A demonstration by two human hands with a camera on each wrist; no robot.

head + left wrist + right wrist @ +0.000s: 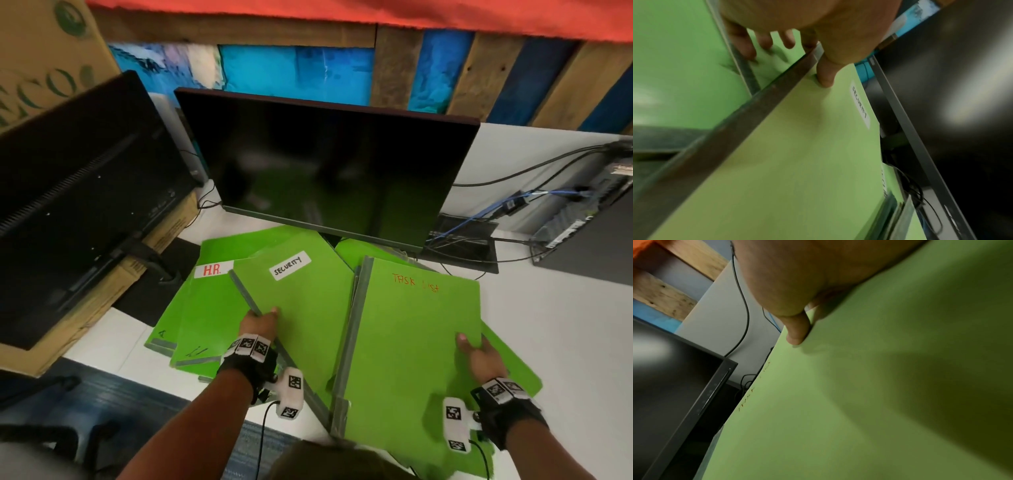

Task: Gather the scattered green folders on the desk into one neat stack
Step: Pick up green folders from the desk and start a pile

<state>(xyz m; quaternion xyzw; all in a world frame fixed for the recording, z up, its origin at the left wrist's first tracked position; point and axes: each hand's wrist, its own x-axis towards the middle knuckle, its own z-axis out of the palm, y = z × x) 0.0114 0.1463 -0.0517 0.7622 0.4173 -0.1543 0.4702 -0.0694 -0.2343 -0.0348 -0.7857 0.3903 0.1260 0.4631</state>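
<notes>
Several green folders lie fanned out on the white desk (548,325) in front of the monitor. My left hand (262,323) grips the grey-spined left edge of the folder labelled SECURITY (305,308), thumb on top (825,76) and fingers (744,45) underneath. My right hand (479,356) pinches the right edge of the folder marked TASK LIST (411,342), thumb on top (797,331), and holds it raised above another folder (513,366). The HR folder (205,308) and one more lie under the SECURITY folder at the left.
A dark monitor (329,164) stands just behind the folders. A second monitor (78,192) leans on cardboard boxes at the left. Cables (479,236) and a computer case (589,212) sit at the back right. Bare desk lies to the right of the folders.
</notes>
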